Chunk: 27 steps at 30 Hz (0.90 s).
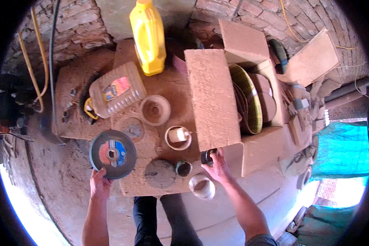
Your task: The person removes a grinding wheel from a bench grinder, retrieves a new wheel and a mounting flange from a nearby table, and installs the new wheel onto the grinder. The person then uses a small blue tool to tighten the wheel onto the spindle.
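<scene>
My left hand [100, 183] grips the lower rim of a dark grey grinding wheel [95, 144]. The wheel has a red and blue label round its centre hole and is held up at the table's left front. My right hand [218, 168] is closed round a small black cylindrical object [207, 156], its kind unclear, just below the hanging flap of a cardboard box [213, 102]. Close to that hand stand a whitish round tub [202, 187] and a small dark cup [183, 168]. A flat round disc [160, 173] lies on the table between my hands.
Dust covers the table [131, 186]. On it are a yellow jug [148, 41], a clear bottle [117, 90] lying on its side, a round bowl [155, 110] and a cup holding a white bottle [178, 135]. Large abrasive discs [256, 98] stand in the box. Brick walls rise behind.
</scene>
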{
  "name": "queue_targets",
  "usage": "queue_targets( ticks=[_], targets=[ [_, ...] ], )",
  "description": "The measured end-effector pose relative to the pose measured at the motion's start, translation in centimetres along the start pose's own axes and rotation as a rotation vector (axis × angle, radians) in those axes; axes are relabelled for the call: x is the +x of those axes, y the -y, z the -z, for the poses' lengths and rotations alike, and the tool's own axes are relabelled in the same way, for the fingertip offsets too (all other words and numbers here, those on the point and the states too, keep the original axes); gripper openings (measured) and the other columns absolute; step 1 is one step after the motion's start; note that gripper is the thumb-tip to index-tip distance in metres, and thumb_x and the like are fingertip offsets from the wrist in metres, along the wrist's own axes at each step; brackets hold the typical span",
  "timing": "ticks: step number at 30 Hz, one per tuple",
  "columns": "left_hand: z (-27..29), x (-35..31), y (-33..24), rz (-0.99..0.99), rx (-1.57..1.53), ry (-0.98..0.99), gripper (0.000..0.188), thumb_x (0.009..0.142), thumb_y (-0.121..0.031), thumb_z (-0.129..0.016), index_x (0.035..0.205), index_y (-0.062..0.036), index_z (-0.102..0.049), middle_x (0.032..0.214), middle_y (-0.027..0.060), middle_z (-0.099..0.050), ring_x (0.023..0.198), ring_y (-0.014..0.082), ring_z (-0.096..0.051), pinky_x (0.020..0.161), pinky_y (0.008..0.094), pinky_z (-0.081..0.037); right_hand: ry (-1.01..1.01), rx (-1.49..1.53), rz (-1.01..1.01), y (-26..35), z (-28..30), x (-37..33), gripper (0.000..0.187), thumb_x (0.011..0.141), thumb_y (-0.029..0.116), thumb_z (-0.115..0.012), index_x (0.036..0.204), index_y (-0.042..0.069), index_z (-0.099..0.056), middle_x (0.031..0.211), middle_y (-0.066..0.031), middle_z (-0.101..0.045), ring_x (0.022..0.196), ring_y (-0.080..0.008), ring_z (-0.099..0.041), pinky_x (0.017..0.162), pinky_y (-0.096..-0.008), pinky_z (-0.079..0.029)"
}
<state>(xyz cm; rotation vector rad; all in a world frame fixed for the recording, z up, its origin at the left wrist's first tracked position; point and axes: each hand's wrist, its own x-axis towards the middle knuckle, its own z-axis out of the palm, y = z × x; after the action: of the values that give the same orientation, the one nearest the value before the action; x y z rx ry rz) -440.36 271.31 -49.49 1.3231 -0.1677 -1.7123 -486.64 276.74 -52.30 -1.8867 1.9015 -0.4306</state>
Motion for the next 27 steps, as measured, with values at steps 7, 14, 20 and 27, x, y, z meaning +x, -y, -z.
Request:
queue_targets(
  ticks=[7,14,20,27],
  targets=[
    [-1.2,4.5,3.3,0.009,-0.063,0.056,0.047,0.082,-0.016,-0.062,0.126,-0.0118,-0.047,0.116,0.0052,-0.06,0.099,0.0227,-0.062,0.081,0.0369,-0.054,0.146,1.45,-0.579,-0.9,3.2,-4.2,0.059,0.08,0.025,-0.069,0.13,0.003,-0.046,0.131,-0.0118,-0.048,0.123,-0.0258,-0.044,0.102,-0.0451,-0.037],
    [0.3,5.9,5.3,0.097,-0.079,0.104,0.041,0.084,-0.017,-0.061,0.124,-0.0133,-0.05,0.118,0.0017,-0.061,0.104,0.021,-0.061,0.083,0.0356,-0.053,0.205,1.242,-0.669,4.9,6.4,-5.5,0.055,0.085,0.041,-0.06,0.128,0.009,-0.049,0.13,-0.0079,-0.051,0.12,-0.0267,-0.048,0.098,-0.0529,-0.037],
    [-1.3,5.5,5.3,0.119,0.051,0.06,0.035,0.088,-0.021,-0.057,0.12,-0.0107,-0.051,0.109,0.0049,-0.064,0.091,0.021,-0.065,0.067,0.0348,-0.057,0.047,1.595,-0.693,7.6,5.1,-5.0,0.05,0.076,0.036,-0.074,0.113,0.006,-0.059,0.111,-0.0097,-0.064,0.105,-0.022,-0.06,0.088,-0.0327,-0.048],
    [-1.4,5.4,3.6,0.34,0.736,-0.103,0.039,0.087,-0.034,-0.059,0.09,0.005,-0.055,0.063,0.0146,-0.06,0.049,0.0224,-0.062,0.042,0.0338,-0.052,0.164,1.783,-0.718,7.4,3.0,-8.0,0.057,0.083,0.032,-0.065,0.129,0.004,-0.046,0.133,-0.015,-0.048,0.112,-0.0297,-0.056,0.092,-0.0471,-0.046]
  ],
)
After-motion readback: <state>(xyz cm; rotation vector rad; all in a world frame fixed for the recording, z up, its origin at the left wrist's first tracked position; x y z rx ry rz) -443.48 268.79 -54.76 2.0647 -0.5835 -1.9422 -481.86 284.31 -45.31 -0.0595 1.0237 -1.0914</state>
